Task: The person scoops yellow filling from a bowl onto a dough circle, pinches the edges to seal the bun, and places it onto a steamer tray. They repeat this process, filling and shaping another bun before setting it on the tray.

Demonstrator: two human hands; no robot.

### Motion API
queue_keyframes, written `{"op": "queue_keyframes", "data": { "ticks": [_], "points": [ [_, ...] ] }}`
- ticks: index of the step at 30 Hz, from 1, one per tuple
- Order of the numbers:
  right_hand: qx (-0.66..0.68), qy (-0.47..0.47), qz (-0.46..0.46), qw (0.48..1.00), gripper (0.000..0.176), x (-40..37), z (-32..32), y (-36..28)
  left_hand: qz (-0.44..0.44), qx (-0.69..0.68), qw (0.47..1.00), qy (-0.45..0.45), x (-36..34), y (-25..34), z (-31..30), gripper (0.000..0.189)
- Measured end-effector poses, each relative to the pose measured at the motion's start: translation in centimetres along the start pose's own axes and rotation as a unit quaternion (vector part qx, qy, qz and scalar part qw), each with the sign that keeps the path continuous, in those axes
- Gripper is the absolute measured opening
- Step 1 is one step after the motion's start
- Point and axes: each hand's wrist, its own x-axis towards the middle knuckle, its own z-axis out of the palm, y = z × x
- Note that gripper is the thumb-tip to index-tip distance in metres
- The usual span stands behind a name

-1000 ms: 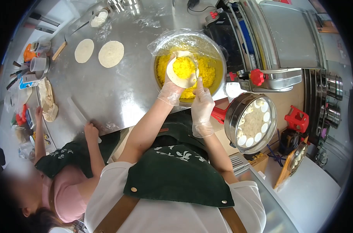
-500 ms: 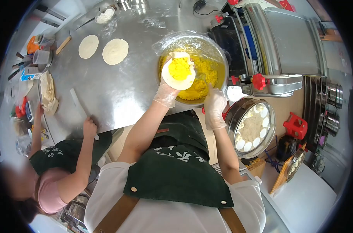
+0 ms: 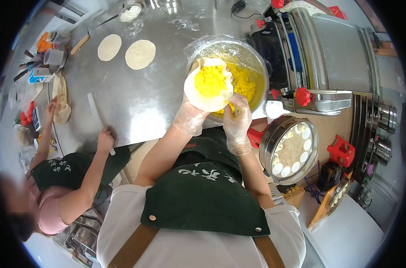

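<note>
My gloved left hand point(image 3: 190, 117) cups a round dough wrapper point(image 3: 202, 99) heaped with yellow filling point(image 3: 209, 80), held over the near rim of the metal bowl point(image 3: 259, 76) of yellow filling. My gloved right hand point(image 3: 237, 117) is just right of the wrapper, pinching a small yellow tool at the wrapper's lower edge. The bowl is lined with clear plastic film.
Two flat dough rounds point(image 3: 140, 54) lie on the steel table point(image 3: 122, 98). A co-worker at left holds a white stick point(image 3: 96, 111) and touches a dough lump point(image 3: 60, 100). A dough machine point(image 3: 323, 49) stands right; a steamer tray point(image 3: 292, 149) of buns sits below it.
My right hand came up from the bowl's edge to the wrapper. The wrapper now holds more filling and sits lower, nearer me. The co-worker leaned further left.
</note>
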Motion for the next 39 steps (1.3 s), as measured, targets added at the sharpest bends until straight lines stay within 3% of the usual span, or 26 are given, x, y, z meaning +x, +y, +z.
{"op": "queue_keyframes", "data": {
  "ticks": [6, 12, 18, 24, 33, 36, 39],
  "points": [
    [-0.023, 0.003, -0.045, 0.999, 0.037, 1.4, -0.9, -1.8, -0.023, -0.033, 0.999, -0.010, -1.0, -0.1, 0.6, 0.057],
    [-0.020, 0.044, -0.007, 0.999, 0.033, 2.6, -0.6, -4.5, -0.020, -0.031, 0.998, -0.055, -2.5, -0.1, 2.0, 0.052],
    [0.019, 0.036, 0.052, 0.998, 0.034, 2.9, -0.7, -6.7, 0.047, 0.022, 0.998, 0.022, -4.0, -0.4, 2.4, 0.048],
    [0.015, -0.065, 0.073, 0.995, 0.038, 4.3, -2.1, -7.6, 0.036, 0.030, 0.999, -0.010, -4.7, 0.0, 3.3, 0.049],
    [0.015, -0.034, 0.092, 0.995, 0.032, 3.9, -1.5, -8.6, 0.029, 0.011, 0.999, -0.011, -5.3, 0.5, 2.9, 0.052],
    [0.016, -0.053, 0.156, 0.986, 0.030, 3.8, -1.8, -9.4, 0.009, 0.025, 1.000, -0.009, -5.2, 0.5, 2.6, 0.051],
    [0.049, -0.045, 0.134, 0.989, 0.031, 3.9, -1.8, -9.3, 0.029, 0.042, 0.998, 0.029, -5.5, 0.3, 3.4, 0.057]
  ]
}}
